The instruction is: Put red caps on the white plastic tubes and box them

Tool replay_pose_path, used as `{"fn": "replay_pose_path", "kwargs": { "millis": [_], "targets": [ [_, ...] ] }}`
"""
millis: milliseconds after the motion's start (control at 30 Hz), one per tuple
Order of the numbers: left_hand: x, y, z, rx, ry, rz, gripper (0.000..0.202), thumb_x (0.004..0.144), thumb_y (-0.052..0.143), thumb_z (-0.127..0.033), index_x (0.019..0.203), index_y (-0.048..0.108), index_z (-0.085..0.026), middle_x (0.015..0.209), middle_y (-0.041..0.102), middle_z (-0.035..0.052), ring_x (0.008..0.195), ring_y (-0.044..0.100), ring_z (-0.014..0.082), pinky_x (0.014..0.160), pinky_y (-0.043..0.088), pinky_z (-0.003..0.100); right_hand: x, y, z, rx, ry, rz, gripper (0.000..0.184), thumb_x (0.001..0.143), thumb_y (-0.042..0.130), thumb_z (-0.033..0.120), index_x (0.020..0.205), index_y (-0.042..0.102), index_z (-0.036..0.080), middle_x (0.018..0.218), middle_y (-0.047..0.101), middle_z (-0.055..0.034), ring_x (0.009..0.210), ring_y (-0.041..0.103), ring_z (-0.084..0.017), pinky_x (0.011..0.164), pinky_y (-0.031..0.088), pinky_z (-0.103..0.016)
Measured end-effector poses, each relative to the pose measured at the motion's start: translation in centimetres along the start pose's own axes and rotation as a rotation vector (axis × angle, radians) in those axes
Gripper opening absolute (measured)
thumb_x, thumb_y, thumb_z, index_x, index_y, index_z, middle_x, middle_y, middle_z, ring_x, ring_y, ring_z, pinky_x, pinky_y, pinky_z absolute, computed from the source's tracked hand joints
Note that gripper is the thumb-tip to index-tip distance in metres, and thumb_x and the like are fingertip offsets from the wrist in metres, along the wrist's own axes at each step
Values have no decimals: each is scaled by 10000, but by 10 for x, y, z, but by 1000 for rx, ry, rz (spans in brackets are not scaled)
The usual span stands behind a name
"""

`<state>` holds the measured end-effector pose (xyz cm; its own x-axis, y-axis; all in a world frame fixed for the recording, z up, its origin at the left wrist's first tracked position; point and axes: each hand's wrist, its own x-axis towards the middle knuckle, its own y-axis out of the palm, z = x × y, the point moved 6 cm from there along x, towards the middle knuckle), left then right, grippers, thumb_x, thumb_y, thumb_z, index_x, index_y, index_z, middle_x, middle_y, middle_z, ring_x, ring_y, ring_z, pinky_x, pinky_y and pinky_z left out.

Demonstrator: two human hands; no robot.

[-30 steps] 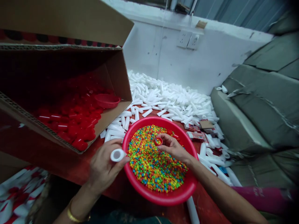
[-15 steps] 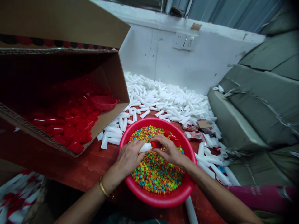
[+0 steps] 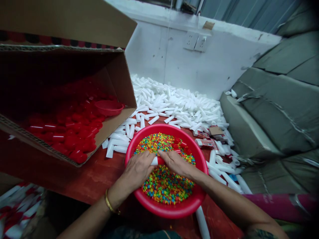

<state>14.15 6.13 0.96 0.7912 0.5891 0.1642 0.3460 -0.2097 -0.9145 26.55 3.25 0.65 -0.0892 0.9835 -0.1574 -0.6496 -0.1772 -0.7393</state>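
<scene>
My left hand (image 3: 138, 169) is closed round a white plastic tube (image 3: 155, 161), whose end shows between thumb and fingers. On that end sits a red cap (image 3: 160, 161), with my right hand (image 3: 176, 162) closed over it, palm against its outer end. Both hands are above a red basin (image 3: 171, 214) of small multicoloured candies (image 3: 166, 189). A few loose red caps (image 3: 183, 145) lie on the candies at the basin's far right side, partly behind my right hand.
A cardboard box (image 3: 117, 121) on its side at left holds many red caps (image 3: 74, 136) and a small red bowl (image 3: 109, 108). White tubes (image 3: 174, 99) pile against the wall. Capped tubes (image 3: 21, 209) lie lower left. Wrapped bales (image 3: 286, 99) stack at right.
The red cap has gone from beside the tube's white neck onto its end. My right hand has closed over the cap, and the neck is now covered.
</scene>
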Motion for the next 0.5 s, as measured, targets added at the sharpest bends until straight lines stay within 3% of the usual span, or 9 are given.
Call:
{"fn": "replay_pose_path", "kwargs": {
  "millis": [100, 167, 233, 367, 433, 500],
  "targets": [
    [1, 0, 0, -63, -3, 16, 135, 867, 492, -262, 941, 554, -168, 886, 597, 49, 808, 576, 204, 667, 437, 310, -7, -6, 8, -41, -148, -52, 392, 930, 315, 486, 742, 470, 179, 671, 478, -3, 588, 414, -120, 540, 286, -248],
    [1, 0, 0, -82, 26, 27, 138, 875, 482, -282, 907, 554, -168, 856, 598, 40, 785, 575, 197, 644, 429, 301, -9, -6, 7, -49, -150, -51, 397, 877, 406, 541, 707, 455, 186, 631, 449, 13, 546, 373, -110, 506, 260, -242],
    [0, 0, -2, -42, 67, 0, 125, 875, 466, -231, 931, 555, -164, 850, 595, 44, 799, 572, 202, 653, 425, 306, -7, 2, -3, 89, 6, 38, 501, 859, 353, 626, 602, 406, 199, 513, 366, 39, 460, 314, -98, 451, 239, -236],
    [-2, -1, -8, 120, 111, -90, 190, 868, 388, -122, 948, 556, -162, 806, 584, 53, 780, 562, 211, 660, 411, 328, -11, 34, -17, 436, 379, 341, 704, 843, -20, 692, 507, 376, 217, 385, 288, 42, 341, 286, -101, 373, 279, -240],
    [-2, 0, -8, 124, 88, -85, 156, 869, 404, -137, 918, 548, -172, 802, 579, 46, 767, 559, 206, 650, 410, 323, -12, 33, -17, 406, 379, 298, 744, 841, -48, 684, 529, 426, 204, 422, 364, 17, 373, 363, -112, 399, 326, -246],
    [-1, -1, -5, 62, 39, -70, 102, 874, 442, -185, 920, 532, -178, 840, 581, 42, 785, 562, 201, 653, 419, 314, -10, 16, -11, 239, 217, 102, 674, 859, 111, 694, 630, 489, 184, 543, 466, -11, 492, 447, -131, 479, 362, -256]
  ]
}}
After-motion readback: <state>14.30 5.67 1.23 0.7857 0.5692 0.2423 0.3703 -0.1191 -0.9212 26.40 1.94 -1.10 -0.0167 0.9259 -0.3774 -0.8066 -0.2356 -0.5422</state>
